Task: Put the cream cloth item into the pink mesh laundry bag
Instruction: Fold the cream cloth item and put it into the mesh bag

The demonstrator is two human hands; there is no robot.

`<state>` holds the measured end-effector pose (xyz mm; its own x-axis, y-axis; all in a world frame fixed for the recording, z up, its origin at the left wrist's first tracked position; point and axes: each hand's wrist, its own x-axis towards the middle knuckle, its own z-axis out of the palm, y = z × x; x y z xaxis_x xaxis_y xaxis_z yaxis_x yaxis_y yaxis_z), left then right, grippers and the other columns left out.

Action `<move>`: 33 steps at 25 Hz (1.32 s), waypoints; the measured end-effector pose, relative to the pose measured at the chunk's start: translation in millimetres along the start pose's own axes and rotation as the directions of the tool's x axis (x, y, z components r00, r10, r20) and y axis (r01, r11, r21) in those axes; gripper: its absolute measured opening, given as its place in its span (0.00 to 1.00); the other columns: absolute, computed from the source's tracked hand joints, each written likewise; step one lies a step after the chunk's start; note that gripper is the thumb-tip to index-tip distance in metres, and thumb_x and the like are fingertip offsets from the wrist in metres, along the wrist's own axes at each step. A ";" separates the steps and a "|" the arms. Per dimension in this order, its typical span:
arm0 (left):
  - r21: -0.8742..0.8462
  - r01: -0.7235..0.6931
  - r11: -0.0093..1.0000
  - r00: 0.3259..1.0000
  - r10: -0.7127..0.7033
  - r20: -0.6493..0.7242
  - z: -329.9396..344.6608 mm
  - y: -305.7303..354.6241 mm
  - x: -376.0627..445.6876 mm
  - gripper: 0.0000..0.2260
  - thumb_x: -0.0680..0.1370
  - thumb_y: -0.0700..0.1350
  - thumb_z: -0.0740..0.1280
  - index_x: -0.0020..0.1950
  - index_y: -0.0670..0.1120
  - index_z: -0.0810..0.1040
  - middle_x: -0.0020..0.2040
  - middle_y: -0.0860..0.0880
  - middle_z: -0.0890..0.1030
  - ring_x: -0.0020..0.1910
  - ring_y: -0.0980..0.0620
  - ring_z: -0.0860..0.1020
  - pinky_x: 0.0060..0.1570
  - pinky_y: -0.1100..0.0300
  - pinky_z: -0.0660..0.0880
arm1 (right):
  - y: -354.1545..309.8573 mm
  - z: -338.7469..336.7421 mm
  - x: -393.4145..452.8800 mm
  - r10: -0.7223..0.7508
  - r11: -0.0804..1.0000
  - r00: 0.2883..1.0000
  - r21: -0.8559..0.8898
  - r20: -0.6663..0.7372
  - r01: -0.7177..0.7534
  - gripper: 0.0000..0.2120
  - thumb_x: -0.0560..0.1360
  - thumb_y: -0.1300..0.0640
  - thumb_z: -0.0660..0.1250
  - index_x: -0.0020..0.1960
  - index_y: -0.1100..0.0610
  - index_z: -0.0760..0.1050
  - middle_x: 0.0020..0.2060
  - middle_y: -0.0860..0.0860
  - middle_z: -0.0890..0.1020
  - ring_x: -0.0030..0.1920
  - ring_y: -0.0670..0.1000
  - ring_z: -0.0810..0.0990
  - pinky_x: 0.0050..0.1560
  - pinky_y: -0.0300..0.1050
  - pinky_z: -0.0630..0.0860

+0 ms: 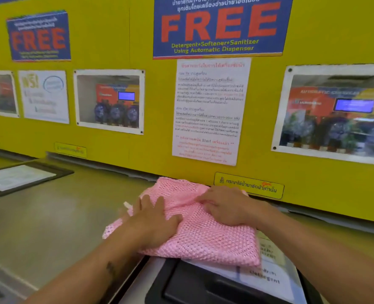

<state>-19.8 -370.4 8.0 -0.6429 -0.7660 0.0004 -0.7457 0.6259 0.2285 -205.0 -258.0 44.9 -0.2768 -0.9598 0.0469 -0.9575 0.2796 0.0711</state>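
The pink mesh laundry bag [205, 238] lies flat on top of the washing machine, against the yellow wall. My left hand [153, 218] rests palm down on the bag's left part, fingers spread. My right hand [227, 205] presses on the bag's upper right part, fingers curled into the mesh. A small pale scrap [127, 204] pokes out at the bag's left edge, beside my left hand; I cannot tell whether it is the cream cloth item. No other cream cloth shows.
The grey machine top [61, 216] stretches left of the bag. A black detergent drawer lid [203, 286] with a white label sits just in front of the bag. Another black-framed lid [17, 178] lies at the far left. The yellow wall [137, 150] carries posters.
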 end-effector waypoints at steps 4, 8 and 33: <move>0.018 -0.079 0.997 0.995 0.078 0.057 2.6 -9.9 4.7 0.38 0.73 0.72 0.46 0.79 0.57 0.41 0.80 0.45 0.41 0.79 0.41 0.41 0.72 0.34 0.40 | 32.1 8.7 27.3 0.166 0.972 0.976 0.144 0.141 -0.186 0.22 0.81 0.43 0.51 0.74 0.42 0.67 0.73 0.50 0.71 0.71 0.56 0.69 0.68 0.53 0.67; -0.004 -0.197 0.980 0.966 0.195 0.172 -21.8 -38.3 11.1 0.40 0.71 0.71 0.57 0.78 0.61 0.44 0.80 0.44 0.41 0.79 0.41 0.44 0.75 0.39 0.47 | 18.1 12.0 26.9 0.069 0.980 0.996 0.191 -0.065 -0.056 0.20 0.79 0.47 0.53 0.68 0.47 0.70 0.67 0.52 0.76 0.66 0.56 0.74 0.65 0.54 0.71; -0.340 -0.199 0.919 0.978 0.161 -0.136 -52.3 -101.8 -45.0 0.29 0.72 0.52 0.72 0.72 0.57 0.69 0.75 0.54 0.65 0.72 0.52 0.66 0.68 0.60 0.61 | -30.9 -34.2 -0.6 0.091 0.858 0.940 0.454 0.328 -0.241 0.29 0.78 0.55 0.62 0.76 0.41 0.60 0.60 0.48 0.76 0.53 0.50 0.80 0.53 0.48 0.75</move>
<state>94.2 -407.3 35.6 -0.7249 -0.6677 0.1693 -0.4981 0.6779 0.5407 -172.5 -265.1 76.8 -0.3737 -0.8853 -0.2766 -0.7914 0.4599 -0.4027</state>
